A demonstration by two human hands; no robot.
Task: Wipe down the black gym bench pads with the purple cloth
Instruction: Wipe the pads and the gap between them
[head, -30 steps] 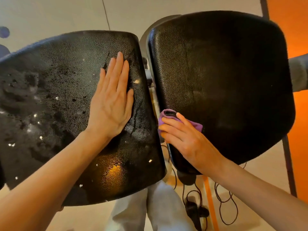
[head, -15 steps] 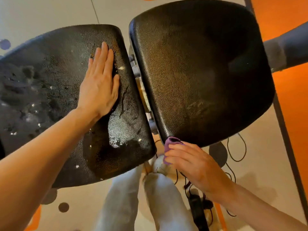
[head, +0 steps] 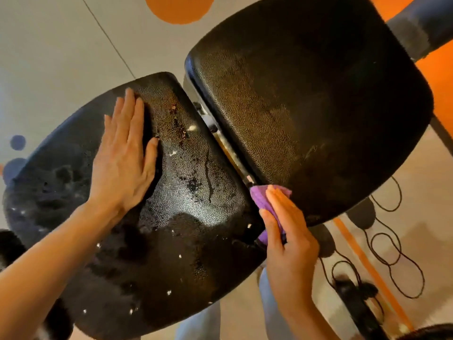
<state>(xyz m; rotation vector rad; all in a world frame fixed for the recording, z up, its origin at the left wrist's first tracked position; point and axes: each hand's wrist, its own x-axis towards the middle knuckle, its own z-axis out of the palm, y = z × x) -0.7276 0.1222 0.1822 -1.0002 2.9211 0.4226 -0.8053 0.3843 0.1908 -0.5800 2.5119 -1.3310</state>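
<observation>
Two black pads fill the frame. Left hand (head: 123,165) lies flat, fingers spread, on worn left pad (head: 171,241). Right hand (head: 289,244) grips purple cloth (head: 261,198) at right pad (head: 306,119) lower edge, centre-right. Left pad w/ white flecks: prob. unwiped.

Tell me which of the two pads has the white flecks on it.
The left pad, under the flat left hand: it is scuffed and dotted with white flecks. The right pad, which the right hand wipes with the cloth, shows none.
</observation>
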